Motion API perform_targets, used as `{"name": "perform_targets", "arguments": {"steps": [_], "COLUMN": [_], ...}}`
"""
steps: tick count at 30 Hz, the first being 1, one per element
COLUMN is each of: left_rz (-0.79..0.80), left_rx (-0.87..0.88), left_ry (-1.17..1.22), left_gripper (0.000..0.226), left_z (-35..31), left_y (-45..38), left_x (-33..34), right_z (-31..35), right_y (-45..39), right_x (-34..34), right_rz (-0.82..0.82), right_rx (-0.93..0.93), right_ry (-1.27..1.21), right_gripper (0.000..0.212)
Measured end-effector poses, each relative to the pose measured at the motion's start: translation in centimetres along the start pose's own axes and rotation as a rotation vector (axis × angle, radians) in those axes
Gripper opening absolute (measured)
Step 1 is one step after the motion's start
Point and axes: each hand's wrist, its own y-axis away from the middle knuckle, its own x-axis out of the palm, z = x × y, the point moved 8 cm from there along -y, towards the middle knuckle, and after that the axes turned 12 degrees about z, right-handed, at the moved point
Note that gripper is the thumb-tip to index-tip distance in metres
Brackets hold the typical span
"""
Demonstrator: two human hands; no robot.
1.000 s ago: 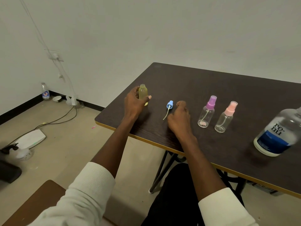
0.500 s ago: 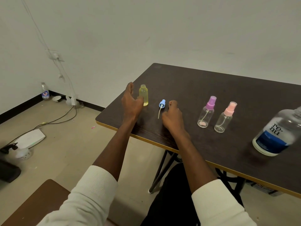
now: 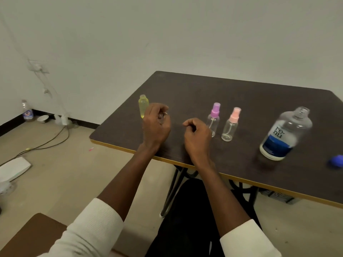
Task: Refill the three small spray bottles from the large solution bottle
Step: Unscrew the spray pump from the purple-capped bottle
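A small yellow bottle [image 3: 143,106] stands uncapped near the table's left edge. My left hand [image 3: 156,125] hovers just to its right, apart from it, with its fingers curled inward. The blue spray head is out of sight, and I cannot tell whether it is inside that hand. My right hand [image 3: 196,135] is loosely closed with nothing visible in it, just left of the purple-capped spray bottle [image 3: 213,117]. The pink-capped spray bottle [image 3: 231,125] stands beside that one. The large solution bottle [image 3: 285,134] stands further right with its neck uncapped.
A blue cap [image 3: 336,161] lies at the right edge of the dark table [image 3: 241,97]. Cables [image 3: 52,140], a plastic bottle [image 3: 27,113] and a white device [image 3: 14,168] are on the floor to the left. A brown seat corner [image 3: 31,236] is at the lower left.
My left hand has left the yellow bottle and moved right, over where the blue spray head lay. My right hand has shifted right towards the purple bottle. The view has panned right.
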Motion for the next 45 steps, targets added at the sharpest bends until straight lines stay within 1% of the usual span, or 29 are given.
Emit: {"name": "perform_targets", "arguments": {"steps": [3,6,7,9,12,14,17,20,24,26,28,32,37,42,45], "left_rz": [0.077,0.191,0.24,0.355,0.494,0.522,0.508,0.476,0.38,0.368,0.393,0.473,0.416,0.438,0.447], "left_rx": [-0.132,-0.187,-0.198,-0.202,-0.206,-0.233,-0.226,-0.233,-0.235,-0.218,-0.21,-0.183,-0.218,-0.262,-0.304], "left_ry": [0.198,0.418,0.483,0.547,0.52,0.491,0.502,0.545,0.609,0.65,0.681,0.711,0.827,0.93,1.008], "left_gripper": [0.023,0.034,0.039,0.048,0.058,0.051,0.039,0.039,0.036,0.035,0.038,0.038,0.037,0.032,0.034], "left_z": [-1.4,-3.4,-4.0,-4.9,-5.6,-5.5,-5.5,-5.4,-5.5,-5.9,-6.2,-6.4,-6.0,-5.9,-6.0], "left_y": [0.5,0.6,0.6,0.5,0.9,1.1,1.2,1.6,1.6,1.6,1.7,1.7,1.5,1.5,1.5], "left_x": [3.0,6.4,7.5,9.5,11.8,12.4,12.2,11.6,10.6,10.4,10.5,10.8,10.4,10.6,10.7], "right_z": [-0.1,-1.0,-1.4,-1.9,-2.7,-2.9,-2.8,-3.2,-4.5,-5.1,-5.3,-5.7,-6.1,-6.0,-5.8], "right_y": [1.2,2.2,2.5,2.8,2.9,3.0,3.0,2.7,2.2,1.9,1.8,1.8,2.0,2.0,2.1], "right_x": [-3.7,-7.4,-8.6,-10.1,-10.9,-10.9,-10.8,-10.0,-8.6,-7.7,-7.1,-6.9,-6.5,-6.0,-5.7], "right_rz": [-0.168,-0.339,-0.374,-0.393,-0.342,-0.306,-0.257,-0.147,0.013,0.117,0.194,0.214,0.237,0.293,0.344], "right_rx": [-0.082,-0.103,-0.097,-0.091,-0.064,-0.032,-0.012,0.05,0.125,0.151,0.162,0.154,0.184,0.2,0.197], "right_ry": [-0.036,-0.034,-0.032,-0.012,-0.01,-0.027,-0.025,0.001,-0.001,-0.035,-0.077,-0.121,-0.149,-0.144,-0.155], "right_gripper": [0.017,0.013,0.013,0.014,0.013,0.014,0.012,0.012,0.029,0.036,0.039,0.042,0.055,0.045,0.043]}}
